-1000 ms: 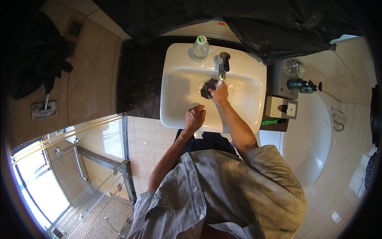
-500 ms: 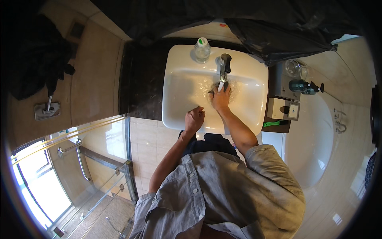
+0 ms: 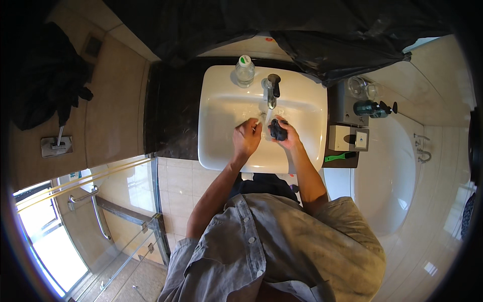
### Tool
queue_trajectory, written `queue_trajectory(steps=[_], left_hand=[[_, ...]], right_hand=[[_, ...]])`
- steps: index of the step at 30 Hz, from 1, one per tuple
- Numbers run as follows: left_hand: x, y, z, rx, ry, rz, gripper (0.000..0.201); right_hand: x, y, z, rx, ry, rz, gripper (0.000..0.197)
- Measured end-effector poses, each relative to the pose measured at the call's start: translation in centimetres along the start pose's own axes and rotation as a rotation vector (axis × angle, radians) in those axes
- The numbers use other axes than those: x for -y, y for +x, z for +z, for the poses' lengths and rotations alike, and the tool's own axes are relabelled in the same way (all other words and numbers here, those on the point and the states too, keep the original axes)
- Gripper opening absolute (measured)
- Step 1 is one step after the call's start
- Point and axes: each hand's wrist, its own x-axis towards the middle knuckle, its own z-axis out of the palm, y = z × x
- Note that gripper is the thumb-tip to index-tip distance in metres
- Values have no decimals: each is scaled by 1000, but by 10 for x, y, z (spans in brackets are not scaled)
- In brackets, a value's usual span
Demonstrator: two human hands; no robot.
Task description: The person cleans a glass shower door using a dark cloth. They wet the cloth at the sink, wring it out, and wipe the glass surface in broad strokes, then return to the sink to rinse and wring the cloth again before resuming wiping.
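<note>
In the white sink (image 3: pixel 214 146) my right hand (image 3: pixel 290 140) grips a lumpy black thing (image 3: pixel 278 130), wet and small enough for the palm; its exact kind does not show. The hand is just right of the water stream (image 3: pixel 268 117) that runs from the chrome tap (image 3: pixel 272 93) with its dark lever. On the stream's other side is my left hand (image 3: pixel 246 137), its fingers curled in and its fingertips close to the water. Whatever those fingers hold, if anything, is hidden. A clear bottle (image 3: pixel 245 73) with a white and green cap stands on the sink's back rim.
Right of the sink are a tissue box (image 3: pixel 342 137), a green-handled brush (image 3: pixel 340 156), dark pump bottles (image 3: pixel 370 108) and glass jars (image 3: pixel 357 86). Beyond them lies a white bathtub (image 3: pixel 385 181). Black sheeting (image 3: pixel 362 45) hangs behind the sink; a dark counter (image 3: pixel 173 110) borders its left.
My right hand has come out from under the tap toward me and turned, bringing the black thing into view. My left hand has moved slightly up, nearer the stream.
</note>
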Motion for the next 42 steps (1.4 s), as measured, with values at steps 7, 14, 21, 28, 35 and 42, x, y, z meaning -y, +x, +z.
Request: queue_trajectory(steps=[7,14,21,28,35,42], left_hand=[[-77,79,10,58,186,-156,34],[-56,95,30,140,159,-275,37],[-49,78,33,195,313,-308,38],[-39,69,37,118,162,-272,39],[2,13,1,90,-98,-214,27],[20,-51,-21,89,-395,-535,25]], right_hand=[[-24,-5,-25,100,63,37,33],[-25,-10,-37,-137,-62,120,18],[-22,-17,-41,-147,-6,-20,16],[4,-15,-26,-92,-167,-42,23],[22,2,-36,-220,-131,154,72],[3,18,-14,-223,-127,227,22]])
